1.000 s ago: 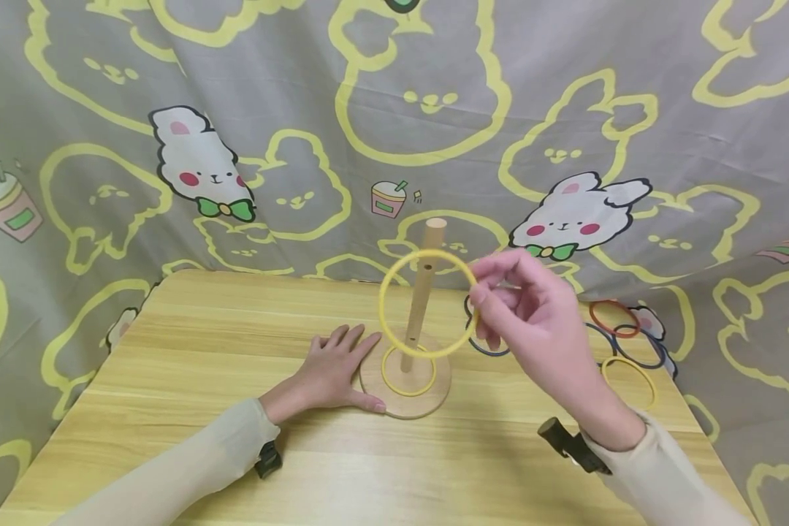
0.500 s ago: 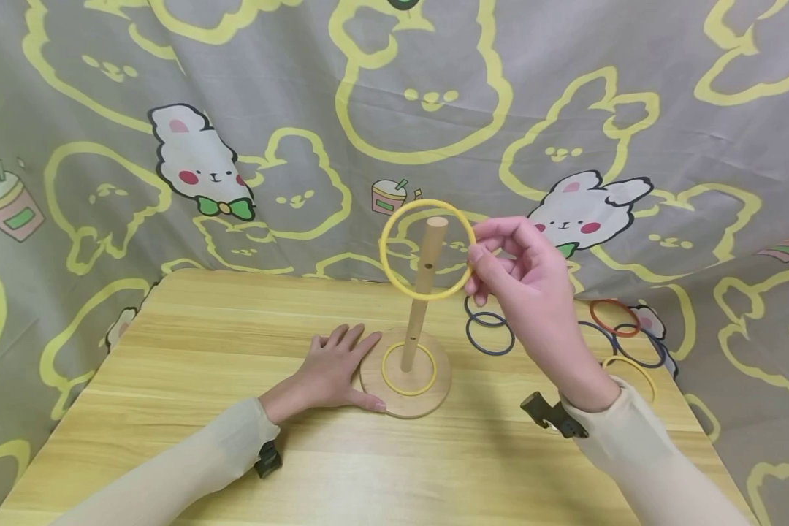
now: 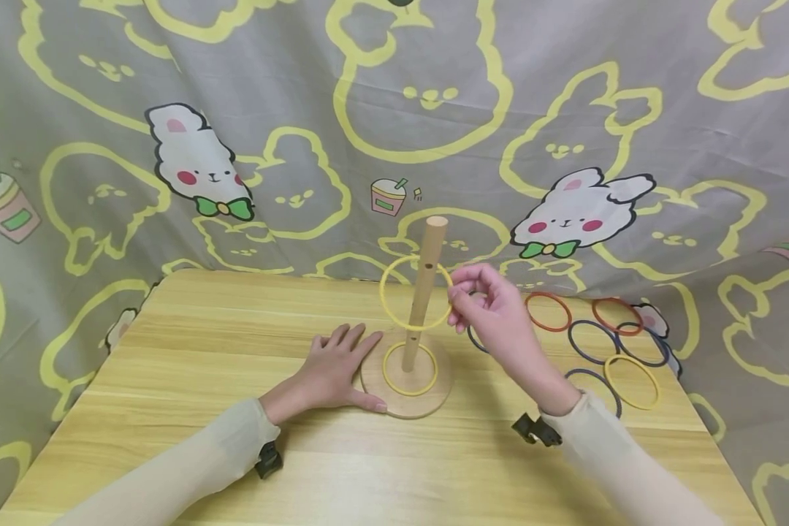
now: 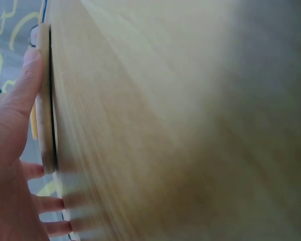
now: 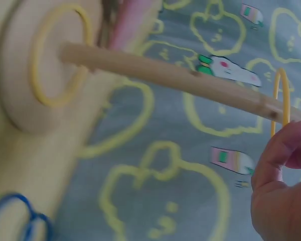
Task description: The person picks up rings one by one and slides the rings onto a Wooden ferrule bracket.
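Observation:
My right hand (image 3: 493, 307) pinches a yellow ring (image 3: 382, 290) by its right side. In the head and right wrist views, that ring encircles the upper part of an upright wooden peg (image 3: 424, 292). At the peg's foot, another yellow ring (image 3: 385, 372) lies flat on the round wooden base (image 3: 410, 406). My left hand (image 3: 332, 372) rests with spread fingers at the base's left edge, its thumb against the near rim. In the left wrist view, the thumb (image 4: 29, 75) touches the edge of the disc.
To the right lie several loose rings on the wooden table (image 3: 237, 351): red (image 3: 547, 294), blue (image 3: 588, 370) and yellow (image 3: 657, 387), some overlapping. Blue rings behind my right hand are partly hidden. A patterned curtain (image 3: 289, 88) hangs along the table's far edge.
My right hand rose with the yellow ring to the peg's top, then came down and away from me. The ring now surrounds the peg. My left hand stayed still.

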Available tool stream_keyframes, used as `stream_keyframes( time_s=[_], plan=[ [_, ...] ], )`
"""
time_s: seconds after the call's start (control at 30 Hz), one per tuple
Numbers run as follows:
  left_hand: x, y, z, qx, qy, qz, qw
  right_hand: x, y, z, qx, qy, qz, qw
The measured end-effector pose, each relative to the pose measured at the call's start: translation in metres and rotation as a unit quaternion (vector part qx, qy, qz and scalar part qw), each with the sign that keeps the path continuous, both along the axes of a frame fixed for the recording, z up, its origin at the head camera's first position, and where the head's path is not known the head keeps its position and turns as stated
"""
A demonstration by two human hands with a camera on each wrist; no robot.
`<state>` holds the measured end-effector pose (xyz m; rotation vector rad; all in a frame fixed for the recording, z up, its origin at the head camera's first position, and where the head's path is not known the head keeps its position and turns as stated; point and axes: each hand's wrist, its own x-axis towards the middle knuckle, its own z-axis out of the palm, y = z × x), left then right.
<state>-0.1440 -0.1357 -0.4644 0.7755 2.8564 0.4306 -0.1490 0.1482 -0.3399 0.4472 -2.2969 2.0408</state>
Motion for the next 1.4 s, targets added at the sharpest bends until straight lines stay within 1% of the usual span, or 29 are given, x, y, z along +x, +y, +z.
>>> stream_keyframes(
  time_s=[0.17, 0.33, 0.43, 0.53, 0.67, 0.87, 0.97, 1.07, 1.23, 1.4],
  plan=[
    [-0.001, 0.0, 0.0, 0.002, 0.001, 0.0, 1.0, -0.004, -0.003, -0.036, 0.006, -0.055, -0.002, 0.9985],
    [-0.001, -0.001, -0.001, 0.003, -0.002, 0.004, 1.0, -0.009, 0.0, -0.073, 0.027, -0.117, 0.006, 0.9927],
    [-0.001, -0.001, -0.001, 0.01, 0.0, 0.002, 1.0, -0.01, 0.002, -0.091, 0.045, -0.135, 0.012, 0.9897],
    [-0.001, -0.001, -0.003, 0.016, 0.007, -0.002, 0.9999, -0.01, 0.003, -0.103, 0.064, -0.138, 0.019, 0.9882],
    [-0.001, -0.002, -0.004, 0.019, 0.009, -0.004, 0.9998, -0.009, 0.003, -0.112, 0.087, -0.143, 0.027, 0.9856],
    [0.0, -0.003, -0.004, 0.023, 0.012, -0.006, 0.9997, -0.008, 0.004, -0.12, 0.107, -0.158, 0.035, 0.9809],
    [0.0, -0.002, -0.003, 0.017, 0.007, -0.003, 0.9998, -0.007, 0.005, -0.121, 0.123, -0.155, 0.037, 0.9796],
    [-0.001, -0.002, -0.002, 0.01, 0.003, 0.0, 0.9999, -0.007, 0.005, -0.12, 0.148, -0.141, 0.038, 0.9781],
    [-0.001, -0.001, -0.001, 0.007, 0.0, 0.001, 1.0, -0.007, 0.006, -0.119, 0.183, -0.132, 0.039, 0.9733],
    [-0.001, -0.002, -0.001, 0.005, -0.002, 0.001, 1.0, -0.008, 0.019, -0.117, 0.209, -0.118, 0.037, 0.97]
  ],
)
